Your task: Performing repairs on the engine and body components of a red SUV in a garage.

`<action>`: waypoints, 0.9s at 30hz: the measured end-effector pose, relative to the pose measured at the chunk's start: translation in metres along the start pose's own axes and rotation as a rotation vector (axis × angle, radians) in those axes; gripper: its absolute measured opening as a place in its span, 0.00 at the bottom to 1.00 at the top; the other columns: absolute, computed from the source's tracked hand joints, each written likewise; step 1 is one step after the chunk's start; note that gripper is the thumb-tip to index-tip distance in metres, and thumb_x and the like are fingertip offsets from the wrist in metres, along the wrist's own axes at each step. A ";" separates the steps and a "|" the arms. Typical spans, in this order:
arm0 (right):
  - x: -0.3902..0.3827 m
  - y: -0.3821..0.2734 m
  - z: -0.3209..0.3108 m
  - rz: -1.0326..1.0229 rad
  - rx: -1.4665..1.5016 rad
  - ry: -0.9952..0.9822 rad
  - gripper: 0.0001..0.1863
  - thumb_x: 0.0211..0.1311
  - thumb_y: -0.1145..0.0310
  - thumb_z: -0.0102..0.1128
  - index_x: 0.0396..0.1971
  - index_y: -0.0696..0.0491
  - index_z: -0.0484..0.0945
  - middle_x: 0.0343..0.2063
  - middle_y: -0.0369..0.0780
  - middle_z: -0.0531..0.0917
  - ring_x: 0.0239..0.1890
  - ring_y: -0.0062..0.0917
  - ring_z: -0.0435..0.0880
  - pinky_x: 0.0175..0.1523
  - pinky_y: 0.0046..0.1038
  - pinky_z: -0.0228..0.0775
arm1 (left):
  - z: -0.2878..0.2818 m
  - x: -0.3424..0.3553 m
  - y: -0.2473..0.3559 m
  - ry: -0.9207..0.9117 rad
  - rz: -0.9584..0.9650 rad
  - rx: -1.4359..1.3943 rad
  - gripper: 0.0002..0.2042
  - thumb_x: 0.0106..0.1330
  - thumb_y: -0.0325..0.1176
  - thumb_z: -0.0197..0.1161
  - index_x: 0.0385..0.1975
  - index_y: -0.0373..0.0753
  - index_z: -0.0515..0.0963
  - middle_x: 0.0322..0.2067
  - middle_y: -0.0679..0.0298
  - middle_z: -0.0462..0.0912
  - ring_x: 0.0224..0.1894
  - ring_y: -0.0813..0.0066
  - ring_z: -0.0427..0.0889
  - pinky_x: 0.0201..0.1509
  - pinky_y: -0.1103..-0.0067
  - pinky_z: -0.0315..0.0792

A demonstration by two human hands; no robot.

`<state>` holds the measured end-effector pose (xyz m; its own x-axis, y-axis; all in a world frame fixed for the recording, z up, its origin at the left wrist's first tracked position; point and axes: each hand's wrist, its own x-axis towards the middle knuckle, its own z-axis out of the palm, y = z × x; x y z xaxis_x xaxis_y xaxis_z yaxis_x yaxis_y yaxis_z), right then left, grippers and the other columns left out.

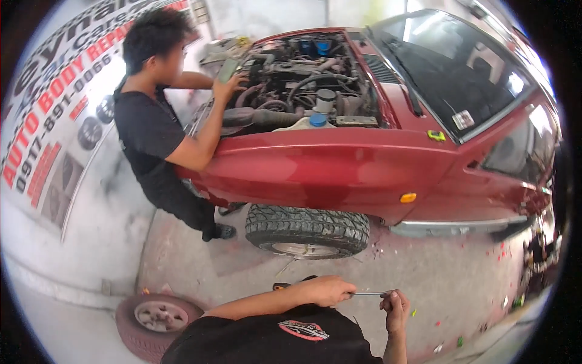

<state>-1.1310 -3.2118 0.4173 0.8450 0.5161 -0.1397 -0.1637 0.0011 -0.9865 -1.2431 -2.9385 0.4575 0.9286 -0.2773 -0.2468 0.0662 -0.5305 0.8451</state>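
My left hand (324, 290) grips the handle end of a long thin screwdriver (367, 293), its orange and black handle end (280, 285) sticking out to the left. My right hand (395, 306) pinches the metal tip of the same tool. Both hands are in front of my chest, above the concrete floor, just short of the front tyre (307, 230) of a red car (327, 167).
The car's bonnet is off, and the engine bay (303, 85) is exposed. Another person in black (160, 130) leans over the bay from the car's front. A spare wheel (159, 321) lies on the floor at lower left. A wall banner (54, 103) is at left.
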 end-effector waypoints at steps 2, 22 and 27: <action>0.028 0.012 -0.017 0.131 -0.177 -0.080 0.22 0.79 0.57 0.55 0.33 0.61 0.83 0.15 0.30 0.68 0.18 0.15 0.66 0.31 0.26 0.69 | 0.029 0.011 -0.049 0.036 -0.165 0.134 0.10 0.74 0.37 0.60 0.46 0.39 0.80 0.39 0.47 0.87 0.46 0.40 0.85 0.53 0.52 0.76; 0.208 0.163 -0.292 0.883 -0.923 -1.145 0.19 0.74 0.56 0.64 0.54 0.53 0.87 0.43 0.40 0.90 0.48 0.26 0.86 0.61 0.29 0.75 | 0.420 -0.062 -0.242 0.688 -1.185 0.010 0.12 0.67 0.33 0.59 0.39 0.34 0.87 0.40 0.44 0.89 0.46 0.45 0.89 0.50 0.58 0.83; 0.254 0.059 -0.217 0.777 -0.842 -1.379 0.17 0.68 0.65 0.70 0.55 0.53 0.87 0.31 0.33 0.83 0.34 0.18 0.77 0.42 0.25 0.71 | 0.511 -0.027 -0.158 1.111 -1.244 -0.800 0.10 0.67 0.35 0.67 0.37 0.37 0.89 0.30 0.57 0.92 0.34 0.65 0.93 0.37 0.68 0.84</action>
<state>-0.8158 -3.2667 0.3053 -0.3553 0.4562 -0.8159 0.3735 -0.7308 -0.5713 -1.4652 -3.2563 0.0887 -0.0241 0.6945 -0.7191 0.6450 0.5604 0.5196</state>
